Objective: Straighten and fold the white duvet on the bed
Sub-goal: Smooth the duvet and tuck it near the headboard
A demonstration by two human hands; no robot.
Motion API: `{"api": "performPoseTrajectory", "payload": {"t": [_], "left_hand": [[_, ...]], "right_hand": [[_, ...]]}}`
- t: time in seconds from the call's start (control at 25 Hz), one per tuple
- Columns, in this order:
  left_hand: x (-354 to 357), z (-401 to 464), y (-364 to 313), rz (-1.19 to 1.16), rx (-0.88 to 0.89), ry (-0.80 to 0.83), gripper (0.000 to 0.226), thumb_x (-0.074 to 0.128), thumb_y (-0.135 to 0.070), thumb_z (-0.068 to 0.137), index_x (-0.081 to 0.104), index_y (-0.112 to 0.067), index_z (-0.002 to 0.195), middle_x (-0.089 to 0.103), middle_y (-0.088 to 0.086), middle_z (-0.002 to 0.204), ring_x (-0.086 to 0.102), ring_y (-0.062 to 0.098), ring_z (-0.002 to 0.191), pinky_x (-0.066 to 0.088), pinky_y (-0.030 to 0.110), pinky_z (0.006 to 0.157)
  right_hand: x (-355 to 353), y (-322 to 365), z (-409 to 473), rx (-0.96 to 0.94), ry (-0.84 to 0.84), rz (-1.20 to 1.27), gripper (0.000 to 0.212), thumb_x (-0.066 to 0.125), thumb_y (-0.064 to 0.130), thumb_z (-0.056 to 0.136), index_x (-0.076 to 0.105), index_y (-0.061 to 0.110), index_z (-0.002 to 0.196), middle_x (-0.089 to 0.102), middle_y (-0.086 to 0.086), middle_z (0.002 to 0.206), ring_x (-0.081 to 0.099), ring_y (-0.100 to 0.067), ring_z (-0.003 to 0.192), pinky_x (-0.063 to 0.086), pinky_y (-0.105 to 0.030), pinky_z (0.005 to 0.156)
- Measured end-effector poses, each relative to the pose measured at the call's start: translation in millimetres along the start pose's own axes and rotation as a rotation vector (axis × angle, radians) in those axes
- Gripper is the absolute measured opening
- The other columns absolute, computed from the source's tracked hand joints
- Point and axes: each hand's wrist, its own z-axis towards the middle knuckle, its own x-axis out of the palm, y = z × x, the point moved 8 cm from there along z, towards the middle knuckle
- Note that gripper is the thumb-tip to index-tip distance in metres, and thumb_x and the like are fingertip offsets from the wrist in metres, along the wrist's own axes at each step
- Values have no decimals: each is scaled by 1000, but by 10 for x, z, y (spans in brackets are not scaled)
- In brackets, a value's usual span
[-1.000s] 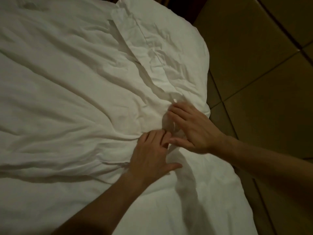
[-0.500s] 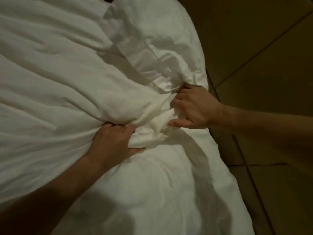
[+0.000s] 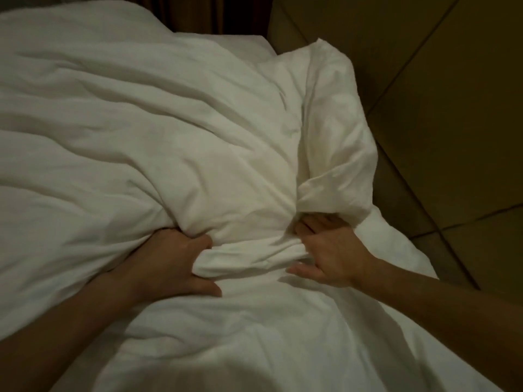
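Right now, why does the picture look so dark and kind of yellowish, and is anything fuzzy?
In the head view the room light is dim and warm, so the white duvet looks greyish-yellow; the left hand and right hand gripping it are shadowy; the forearms at the bottom edge go dark and slightly soft; the tiled floor is murky brown, and there is no glare.

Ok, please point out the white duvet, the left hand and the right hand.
white duvet (image 3: 169,131): head view, on its wrinkled top surface.
left hand (image 3: 167,264): head view, on the back of the hand.
right hand (image 3: 334,253): head view, on its back.
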Motion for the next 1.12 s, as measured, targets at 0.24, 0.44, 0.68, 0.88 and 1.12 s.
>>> {"api": "performPoseTrajectory", "payload": {"t": [0.24, 0.44, 0.68, 0.88, 1.12], "left_hand": [[-229, -46, -52, 90, -17, 0, 70, 49, -95, 54, 57, -29, 75, 62, -8, 52, 63, 18, 48, 34, 21, 45], [-352, 10, -226, -3, -130, -122, 74, 42, -98, 60, 57, -26, 70, 55, -7, 52, 60, 21, 47, 42, 29, 47], [-208, 716, -898, -123, -165, -256, 70, 53, -87, 66, 57, -21, 87, 54, -8, 77, 50, 15, 66, 45, 32, 54], [390, 1069, -1105, -32, -218, -229, 94, 48, -94, 63, 63, -14, 109, 63, 4, 102, 59, 27, 89, 47, 41, 77], [852, 1236, -1038, 56, -336, -131, 88, 46, -95, 57, 58, -18, 98, 65, 0, 83, 62, 26, 76, 41, 39, 74]], "right_hand": [[-295, -296, -94, 70, 9, -79, 83, 22, 83, 90, 63, 12, 98, 62, -6, 101, 54, -28, 97, 36, -46, 105], [-434, -621, -174, 163, -68, -112, 94, 18, 80, 92, 56, 3, 132, 60, -17, 124, 55, -36, 113, 40, -48, 103], [-305, -756, -53, 119, -84, -122, 91, 21, 79, 91, 56, 4, 131, 55, -16, 132, 49, -35, 121, 31, -51, 111], [-71, -1152, -181, 98, -68, -125, 90, 25, 81, 89, 58, 5, 123, 58, -11, 118, 51, -31, 114, 23, -51, 119], [284, -1281, -122, 130, -120, 50, 79, 33, 80, 87, 61, 9, 106, 60, -7, 97, 55, -28, 95, 35, -51, 106]]}}
